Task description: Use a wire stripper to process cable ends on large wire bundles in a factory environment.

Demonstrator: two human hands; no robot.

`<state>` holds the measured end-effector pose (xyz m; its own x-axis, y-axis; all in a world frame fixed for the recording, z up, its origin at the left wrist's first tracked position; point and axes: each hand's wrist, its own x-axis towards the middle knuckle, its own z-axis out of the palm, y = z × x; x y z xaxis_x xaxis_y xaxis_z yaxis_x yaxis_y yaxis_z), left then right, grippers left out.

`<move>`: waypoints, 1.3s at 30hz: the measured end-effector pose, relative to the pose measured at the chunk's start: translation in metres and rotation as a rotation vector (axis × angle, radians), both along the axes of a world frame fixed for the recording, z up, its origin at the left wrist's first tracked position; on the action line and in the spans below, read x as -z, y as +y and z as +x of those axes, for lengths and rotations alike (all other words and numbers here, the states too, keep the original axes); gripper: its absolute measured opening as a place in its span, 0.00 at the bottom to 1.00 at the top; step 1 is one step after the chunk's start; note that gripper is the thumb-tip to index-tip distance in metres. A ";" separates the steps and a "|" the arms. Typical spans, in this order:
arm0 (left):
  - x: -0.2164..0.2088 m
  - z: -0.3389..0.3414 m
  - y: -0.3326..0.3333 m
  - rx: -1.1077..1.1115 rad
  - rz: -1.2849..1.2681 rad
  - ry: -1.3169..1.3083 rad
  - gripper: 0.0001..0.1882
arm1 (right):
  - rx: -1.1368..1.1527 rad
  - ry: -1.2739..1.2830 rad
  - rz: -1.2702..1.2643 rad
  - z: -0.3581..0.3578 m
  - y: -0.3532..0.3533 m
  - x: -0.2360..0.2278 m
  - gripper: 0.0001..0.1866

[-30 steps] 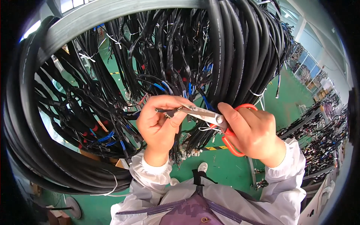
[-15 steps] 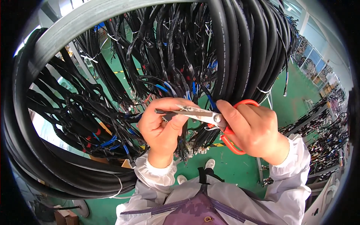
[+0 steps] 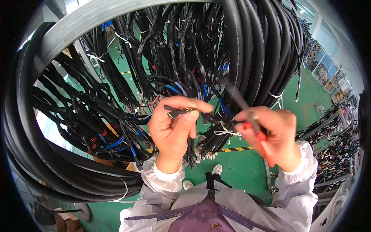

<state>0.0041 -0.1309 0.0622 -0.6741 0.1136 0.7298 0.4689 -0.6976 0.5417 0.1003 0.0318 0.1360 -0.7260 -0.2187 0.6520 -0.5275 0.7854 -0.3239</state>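
My left hand (image 3: 168,135) pinches a short black wire end (image 3: 176,113) between thumb and forefinger. Small metal tips show at that end; the rest of the wire is lost among the bundle behind. To its right and apart from it, my right hand (image 3: 281,135) is closed round a pair of scissors with red handles (image 3: 266,150). The blades point up and left, smeared by motion, clear of the wire. Behind both hands hang black taped wire bundles (image 3: 181,50) with blue wires (image 3: 205,91) among them. A white tie (image 3: 228,132) hangs between the hands.
A curved grey metal rail (image 3: 77,33) carries the bundles. Thick black cables loop down on the right (image 3: 251,54) and sweep round the left (image 3: 58,166). More wire harnesses (image 3: 336,150) crowd the right side. Below lie a green floor (image 3: 239,174) and a cardboard box (image 3: 67,222).
The scissors have left the wire at my left fingers. My right hand has moved right and turned the blades upward. My left hand still pinches the wire, shifted slightly right.
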 end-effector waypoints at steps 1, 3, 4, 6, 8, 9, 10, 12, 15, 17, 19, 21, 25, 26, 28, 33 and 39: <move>0.000 0.000 0.002 0.007 0.017 -0.014 0.07 | 0.024 -0.021 -0.084 0.004 -0.001 -0.004 0.07; -0.002 0.006 -0.002 0.001 -0.022 -0.006 0.11 | 0.003 -0.164 -0.326 0.012 -0.001 -0.006 0.06; -0.002 0.009 -0.002 0.016 -0.001 -0.036 0.13 | 0.011 -0.263 -0.446 0.018 -0.002 -0.005 0.06; -0.002 0.008 -0.004 0.087 -0.025 -0.035 0.14 | 0.002 -0.283 -0.437 0.024 0.000 0.006 0.06; 0.001 0.006 -0.005 0.067 -0.042 -0.028 0.12 | -0.032 -0.253 -0.366 0.026 -0.004 0.016 0.07; 0.000 0.007 -0.004 0.066 -0.045 -0.026 0.12 | -0.044 -0.233 -0.359 0.026 -0.005 0.021 0.07; -0.001 0.008 -0.004 0.062 -0.049 -0.028 0.11 | -0.056 -0.213 -0.351 0.025 -0.007 0.027 0.07; -0.003 0.010 -0.003 0.058 -0.051 -0.025 0.11 | -0.056 -0.154 -0.350 0.023 -0.008 0.036 0.06; -0.003 0.013 -0.003 0.085 -0.031 -0.040 0.12 | -0.030 -0.150 -0.360 0.025 -0.011 0.043 0.05; -0.003 0.015 -0.003 0.061 -0.060 -0.021 0.12 | -0.043 -0.148 -0.419 0.026 -0.012 0.048 0.06; -0.003 0.017 -0.001 0.055 -0.066 -0.015 0.13 | -0.037 -0.166 -0.422 0.028 -0.012 0.051 0.06; -0.002 0.019 0.001 0.043 -0.067 -0.011 0.13 | -0.022 -0.194 -0.459 0.030 -0.012 0.053 0.06; -0.002 0.023 0.006 0.039 -0.047 0.018 0.15 | 0.040 -0.204 -0.453 0.034 -0.009 0.052 0.08; -0.003 0.024 0.007 0.034 -0.050 0.009 0.15 | 0.052 -0.212 -0.458 0.034 -0.009 0.050 0.07; -0.002 0.026 0.010 0.028 -0.040 -0.001 0.15 | 0.078 -0.235 -0.470 0.036 -0.007 0.045 0.09; 0.008 0.027 0.020 -0.572 -0.344 0.327 0.17 | 0.049 0.216 -0.201 0.023 -0.003 0.029 0.18; 0.023 0.035 0.049 -0.516 -0.604 0.318 0.18 | -0.492 -0.124 0.266 -0.020 -0.006 -0.025 0.22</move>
<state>0.0393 -0.0823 0.0389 -0.5217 0.2794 0.8061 0.8412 0.0112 0.5406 0.0806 0.0255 0.1611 -0.5645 -0.6950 0.4453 -0.8224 0.5197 -0.2315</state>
